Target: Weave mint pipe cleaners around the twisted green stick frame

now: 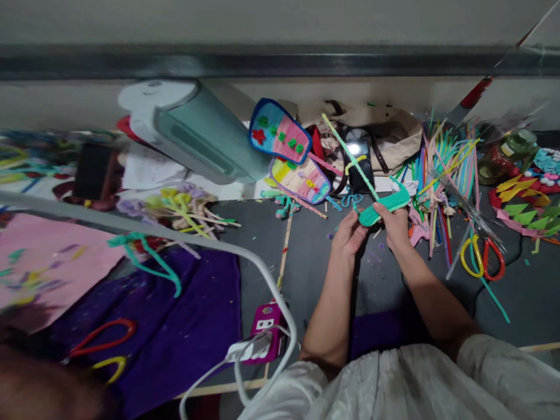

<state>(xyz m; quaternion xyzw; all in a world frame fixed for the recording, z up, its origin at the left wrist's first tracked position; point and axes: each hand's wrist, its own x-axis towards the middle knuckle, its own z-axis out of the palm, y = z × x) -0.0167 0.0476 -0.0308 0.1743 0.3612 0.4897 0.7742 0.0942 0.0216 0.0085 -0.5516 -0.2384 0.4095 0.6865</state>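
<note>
White sleeves nearest; left hand & right hand both pinch teal piece; scissors near right.

Dim overall; glare on phone screen. Left side motion-blurred, edges warped wide-angle. Hands cast soft shadow on dark worktop; light source probably overhead.
</note>
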